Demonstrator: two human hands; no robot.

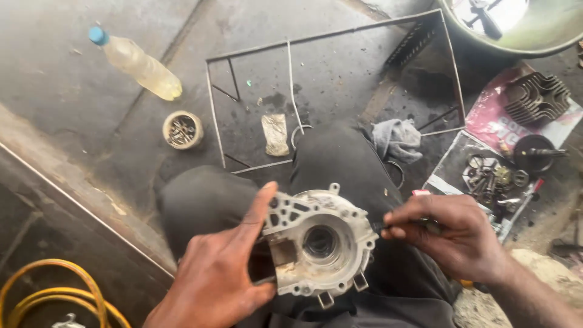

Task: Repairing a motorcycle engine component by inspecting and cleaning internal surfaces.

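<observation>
1. Gripped casing point(319, 243) with left hand point(221, 276) — over lap, bore facing up.
2. Closed right hand point(452, 234) on tool point(388, 227) — tip touching casing's right edge, shaft lying crosswise.

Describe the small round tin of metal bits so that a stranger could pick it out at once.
Start at the wire frame lying on the concrete floor. Just outside its left edge, below the plastic bottle, sits the small round tin. Unlike the bottle, it is squat, open-topped and full of small metal pieces.

Bare forearms, no sleeves or gloves; dark grey trousers point(340, 164) cover both knees, fabric smudged
</observation>
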